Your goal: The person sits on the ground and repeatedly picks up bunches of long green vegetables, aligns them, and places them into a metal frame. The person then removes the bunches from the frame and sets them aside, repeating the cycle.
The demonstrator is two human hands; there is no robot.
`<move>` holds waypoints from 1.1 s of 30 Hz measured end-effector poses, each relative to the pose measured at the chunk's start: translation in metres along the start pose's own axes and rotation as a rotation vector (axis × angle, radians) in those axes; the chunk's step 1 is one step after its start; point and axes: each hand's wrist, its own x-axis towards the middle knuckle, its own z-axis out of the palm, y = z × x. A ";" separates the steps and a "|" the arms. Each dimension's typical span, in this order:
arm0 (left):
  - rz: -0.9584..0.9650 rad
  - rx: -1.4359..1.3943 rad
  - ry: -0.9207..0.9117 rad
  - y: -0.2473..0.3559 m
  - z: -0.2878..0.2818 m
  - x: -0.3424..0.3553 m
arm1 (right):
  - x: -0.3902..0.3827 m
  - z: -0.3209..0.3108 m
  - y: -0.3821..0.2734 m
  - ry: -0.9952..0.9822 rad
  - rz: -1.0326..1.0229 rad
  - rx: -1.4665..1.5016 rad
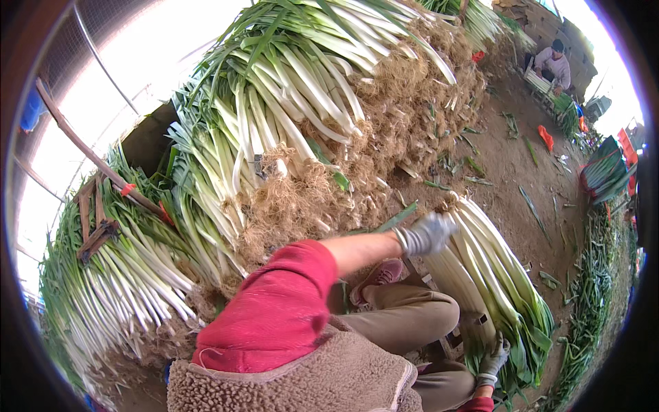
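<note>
Left hand (427, 235): blurry, by the root ends of my leeks (491, 254); I can't tell how curled it is or if it grips.
Right hand (494, 360): on the green leaves (532, 347); some fingers are hidden, so I can't tell if it grips.
Leeks: lying just past my knees (439, 314).
Ground (504, 178): brown dirt, leaf scraps.
Room: big leek pile (288, 89), white glare, tiny far-off person (555, 67).
</note>
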 end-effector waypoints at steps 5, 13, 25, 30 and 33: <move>-0.439 -0.237 0.399 -0.128 -0.133 -0.031 | 0.003 0.002 -0.009 -0.012 0.116 -0.052; -0.561 0.554 -0.115 -0.241 -0.188 -0.092 | 0.003 0.003 -0.009 0.017 0.094 -0.046; -0.610 0.331 -0.039 -0.240 -0.178 -0.136 | 0.002 -0.001 -0.013 0.025 0.056 -0.051; -0.575 0.541 -0.065 -0.240 -0.162 -0.142 | 0.002 -0.003 -0.016 0.018 0.074 -0.032; -0.582 0.502 -0.083 -0.247 -0.155 -0.138 | 0.002 -0.003 -0.017 -0.008 0.108 -0.053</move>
